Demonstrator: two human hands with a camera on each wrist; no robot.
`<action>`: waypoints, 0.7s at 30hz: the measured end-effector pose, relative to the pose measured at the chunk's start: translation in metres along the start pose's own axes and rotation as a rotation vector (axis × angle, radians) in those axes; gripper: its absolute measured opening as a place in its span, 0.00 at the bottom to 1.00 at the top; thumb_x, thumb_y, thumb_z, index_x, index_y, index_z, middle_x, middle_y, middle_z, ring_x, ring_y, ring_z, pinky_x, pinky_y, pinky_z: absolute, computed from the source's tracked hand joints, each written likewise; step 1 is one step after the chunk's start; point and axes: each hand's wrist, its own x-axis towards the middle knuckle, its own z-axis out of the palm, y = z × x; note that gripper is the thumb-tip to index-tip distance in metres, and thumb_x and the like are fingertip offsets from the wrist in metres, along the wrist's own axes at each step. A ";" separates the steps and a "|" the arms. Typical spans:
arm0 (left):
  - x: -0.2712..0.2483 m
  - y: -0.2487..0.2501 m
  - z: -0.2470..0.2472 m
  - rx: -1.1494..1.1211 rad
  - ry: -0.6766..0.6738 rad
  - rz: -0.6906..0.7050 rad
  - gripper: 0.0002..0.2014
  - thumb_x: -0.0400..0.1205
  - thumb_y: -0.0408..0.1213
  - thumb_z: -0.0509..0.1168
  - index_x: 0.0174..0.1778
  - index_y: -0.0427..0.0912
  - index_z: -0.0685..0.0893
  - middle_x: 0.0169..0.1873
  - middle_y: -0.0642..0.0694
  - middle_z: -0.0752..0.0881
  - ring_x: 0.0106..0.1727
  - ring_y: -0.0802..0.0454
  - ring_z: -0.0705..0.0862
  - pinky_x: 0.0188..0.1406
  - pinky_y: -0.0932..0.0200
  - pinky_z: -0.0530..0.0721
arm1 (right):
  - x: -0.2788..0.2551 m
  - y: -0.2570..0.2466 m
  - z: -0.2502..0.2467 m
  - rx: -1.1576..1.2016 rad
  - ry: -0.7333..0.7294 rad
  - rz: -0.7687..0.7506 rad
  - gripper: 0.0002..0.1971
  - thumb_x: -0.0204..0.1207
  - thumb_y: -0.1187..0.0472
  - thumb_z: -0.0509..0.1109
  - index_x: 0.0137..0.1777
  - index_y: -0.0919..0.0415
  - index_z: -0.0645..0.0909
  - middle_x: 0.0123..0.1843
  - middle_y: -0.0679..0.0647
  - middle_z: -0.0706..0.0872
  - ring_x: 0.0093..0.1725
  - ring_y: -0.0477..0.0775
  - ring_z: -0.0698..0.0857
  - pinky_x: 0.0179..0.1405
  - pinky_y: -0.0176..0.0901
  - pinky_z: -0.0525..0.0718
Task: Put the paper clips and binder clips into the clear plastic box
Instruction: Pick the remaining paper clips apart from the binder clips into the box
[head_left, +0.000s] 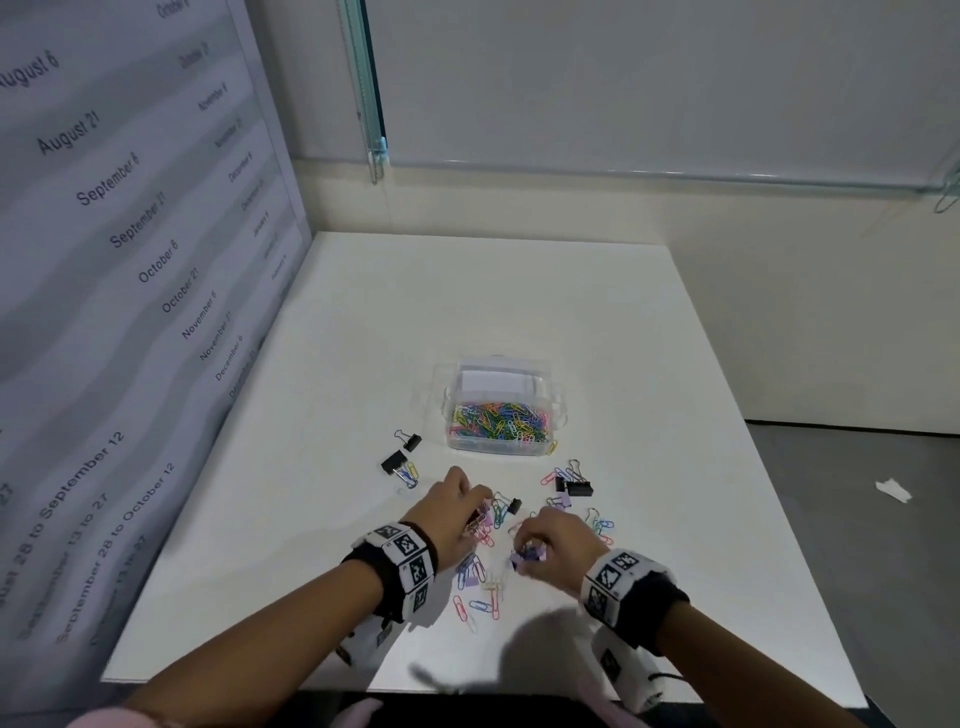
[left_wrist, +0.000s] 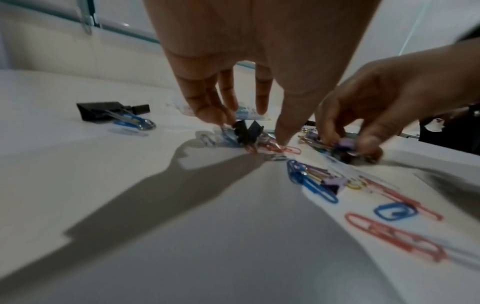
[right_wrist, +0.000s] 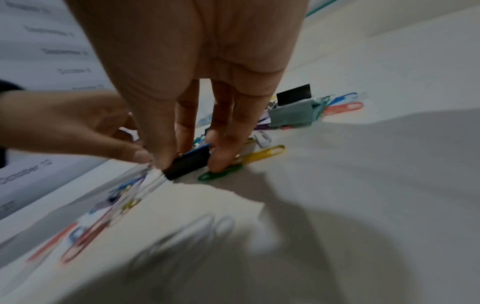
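Observation:
The clear plastic box stands open mid-table, its bottom covered with coloured paper clips. More paper clips and binder clips lie scattered in front of it. My left hand reaches down into the pile, fingers and thumb pinching a small black binder clip among pink paper clips. My right hand is just to its right and pinches a small lilac binder clip, which looks dark in the right wrist view.
Two black binder clips lie left of the box, another black one and a lilac one to its right. A printed date panel walls the left side. The table's front edge is near my wrists.

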 end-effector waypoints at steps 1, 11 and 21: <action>-0.003 0.002 -0.001 0.030 0.000 0.008 0.28 0.76 0.42 0.67 0.72 0.50 0.66 0.63 0.43 0.66 0.59 0.44 0.76 0.60 0.48 0.82 | 0.003 -0.001 -0.003 0.019 0.036 0.030 0.10 0.72 0.56 0.72 0.52 0.56 0.84 0.45 0.50 0.76 0.45 0.51 0.76 0.45 0.37 0.69; -0.046 0.004 0.042 0.338 -0.171 0.416 0.36 0.82 0.55 0.55 0.82 0.51 0.46 0.83 0.41 0.50 0.84 0.43 0.51 0.82 0.41 0.58 | -0.016 0.021 -0.017 0.041 0.135 0.053 0.12 0.67 0.69 0.66 0.49 0.59 0.85 0.38 0.42 0.75 0.35 0.33 0.72 0.38 0.29 0.68; -0.045 -0.013 0.059 0.366 -0.050 0.267 0.41 0.78 0.70 0.36 0.81 0.45 0.47 0.82 0.38 0.35 0.77 0.44 0.71 0.66 0.45 0.78 | -0.041 0.032 0.008 -0.050 -0.189 -0.012 0.11 0.65 0.57 0.77 0.47 0.56 0.85 0.32 0.37 0.74 0.30 0.35 0.72 0.30 0.22 0.66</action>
